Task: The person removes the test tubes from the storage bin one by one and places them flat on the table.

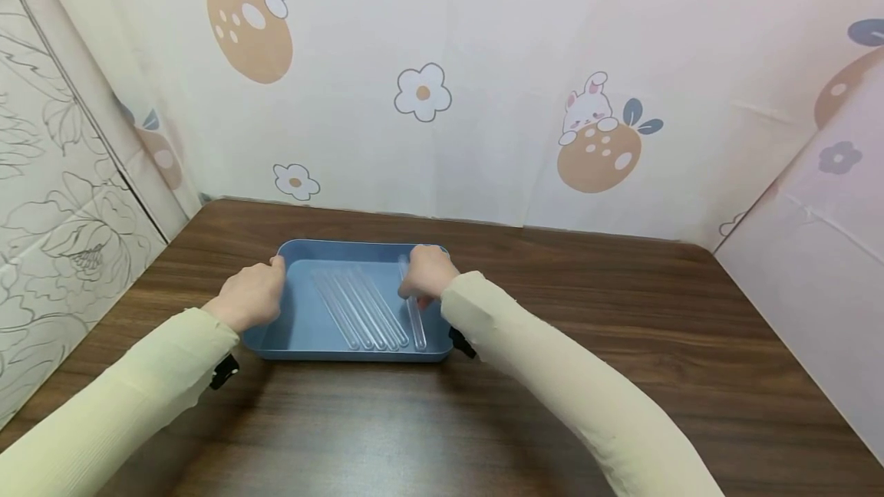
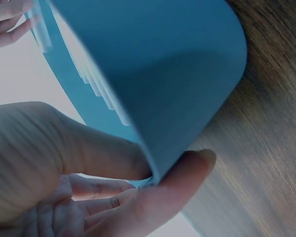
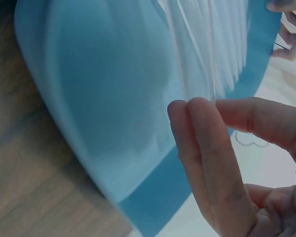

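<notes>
A blue rectangular tray (image 1: 298, 317) stands on the table. My left hand (image 1: 250, 296) pinches its left wall between thumb and fingers, as the left wrist view shows at the tray's rim (image 2: 147, 158). Several clear test tubes (image 1: 357, 313) lie side by side in the tray, slanting, rounded ends toward me. Over the tray's right part, my right hand (image 1: 430, 273) pinches another clear test tube (image 1: 417, 328) by its upper half. In the right wrist view, the thumb and two fingertips (image 3: 203, 111) close round this tube (image 3: 195, 54), apart from the others.
The dark wooden table (image 1: 587, 313) extends in front of the tray and to its right. Behind it hangs a patterned curtain (image 1: 483, 98). A floral panel (image 1: 69, 198) borders the left side.
</notes>
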`<state>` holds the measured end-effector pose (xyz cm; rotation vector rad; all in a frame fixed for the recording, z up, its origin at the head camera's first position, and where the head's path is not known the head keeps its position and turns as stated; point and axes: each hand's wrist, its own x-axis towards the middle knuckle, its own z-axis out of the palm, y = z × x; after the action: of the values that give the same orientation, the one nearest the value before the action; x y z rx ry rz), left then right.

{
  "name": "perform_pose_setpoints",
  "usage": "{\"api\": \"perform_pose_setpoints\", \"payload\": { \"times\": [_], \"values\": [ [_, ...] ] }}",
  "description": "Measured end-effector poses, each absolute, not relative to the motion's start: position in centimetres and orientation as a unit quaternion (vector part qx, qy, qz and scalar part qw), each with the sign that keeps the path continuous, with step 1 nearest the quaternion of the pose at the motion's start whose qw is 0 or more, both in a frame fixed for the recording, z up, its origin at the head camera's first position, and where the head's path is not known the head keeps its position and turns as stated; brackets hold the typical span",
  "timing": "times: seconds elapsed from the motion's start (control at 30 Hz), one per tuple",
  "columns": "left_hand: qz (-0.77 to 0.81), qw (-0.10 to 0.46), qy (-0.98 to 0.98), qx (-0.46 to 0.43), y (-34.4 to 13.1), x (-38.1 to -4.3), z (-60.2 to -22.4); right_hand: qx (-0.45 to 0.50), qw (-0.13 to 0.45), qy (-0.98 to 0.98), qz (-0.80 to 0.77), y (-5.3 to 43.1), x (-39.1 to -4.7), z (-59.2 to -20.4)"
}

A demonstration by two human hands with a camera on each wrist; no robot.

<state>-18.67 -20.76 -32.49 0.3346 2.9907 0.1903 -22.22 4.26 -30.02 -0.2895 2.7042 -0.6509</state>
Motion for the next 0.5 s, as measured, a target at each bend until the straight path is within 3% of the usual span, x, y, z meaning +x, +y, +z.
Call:
{"api": "perform_pose_setpoints", "payload": {
  "times": [0.5],
  "values": [
    [0.067,0.065,0.989,0.118,-20.8,-18.6,-32.5,-0.082,0.166,0.951,-0.248,7.9,-22.9,-27.6]
  ]
}}
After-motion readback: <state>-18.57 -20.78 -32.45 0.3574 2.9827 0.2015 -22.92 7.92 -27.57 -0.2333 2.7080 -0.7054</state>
